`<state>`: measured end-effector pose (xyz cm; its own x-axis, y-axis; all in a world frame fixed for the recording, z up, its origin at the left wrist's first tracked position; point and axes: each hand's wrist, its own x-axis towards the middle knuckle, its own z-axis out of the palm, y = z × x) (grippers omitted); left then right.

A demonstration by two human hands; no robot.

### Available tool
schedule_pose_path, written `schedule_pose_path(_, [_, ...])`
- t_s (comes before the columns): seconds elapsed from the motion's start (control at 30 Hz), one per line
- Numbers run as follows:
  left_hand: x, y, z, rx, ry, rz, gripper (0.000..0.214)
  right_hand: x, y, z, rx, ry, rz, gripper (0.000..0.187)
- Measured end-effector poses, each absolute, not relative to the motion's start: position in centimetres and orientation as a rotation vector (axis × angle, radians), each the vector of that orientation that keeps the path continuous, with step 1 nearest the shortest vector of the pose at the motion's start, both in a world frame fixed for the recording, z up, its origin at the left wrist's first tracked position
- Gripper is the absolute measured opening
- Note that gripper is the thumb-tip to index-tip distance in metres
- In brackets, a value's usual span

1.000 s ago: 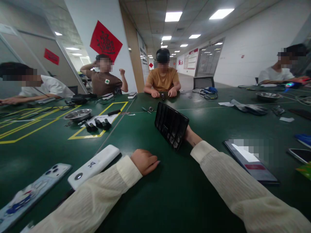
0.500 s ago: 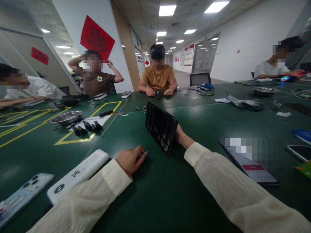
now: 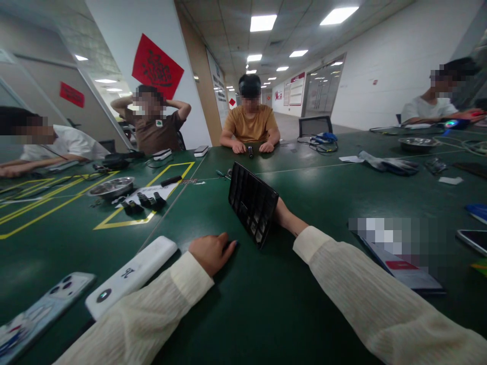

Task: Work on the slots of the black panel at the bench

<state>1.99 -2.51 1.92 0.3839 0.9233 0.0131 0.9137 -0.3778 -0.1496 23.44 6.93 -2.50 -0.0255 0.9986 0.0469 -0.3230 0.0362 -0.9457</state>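
Note:
A black divided tray (image 3: pixel 251 203) with a grid of compartments stands tilted on its edge at the middle of the table. Pale, shiny patches show in its lower compartments; I cannot tell what they are. My right hand (image 3: pixel 282 210) grips the tray from behind on its right side, its fingers mostly hidden by the panel. To the left, my left hand (image 3: pixel 211 252) rests on the tabletop with the fingers curled in and the thumb along them. It is apart from the tray, and nothing shows in it.
A white power bank (image 3: pixel 133 274) and a phone (image 3: pixel 45 309) lie at left. Several black parts (image 3: pixel 144 200) and a metal bowl (image 3: pixel 111 187) are farther left. At right are a blurred flat package (image 3: pixel 399 258) and gloves (image 3: pixel 388 163). People sit around the green table (image 3: pixel 323 192).
The view has shifted slightly, so most things appear a little lower and to the right. My right hand still holds the tray at much the same tilt. My left hand stays on the table.

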Motion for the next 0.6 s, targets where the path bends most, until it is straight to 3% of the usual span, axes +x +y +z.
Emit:
schedule_pose_path(0.33, [1.3, -2.7, 1.9, -2.462, -1.706, 0.136, 0.05, 22.7, 1.9, -0.9, -0.923, -0.868, 1.393, 0.028])
schedule_pose_path(0.6, [0.2, -1.8, 1.0, -2.617, -1.906, -0.447, 0.04, 20.7, -2.5, -1.2, -0.932, -0.819, 1.566, 0.016])
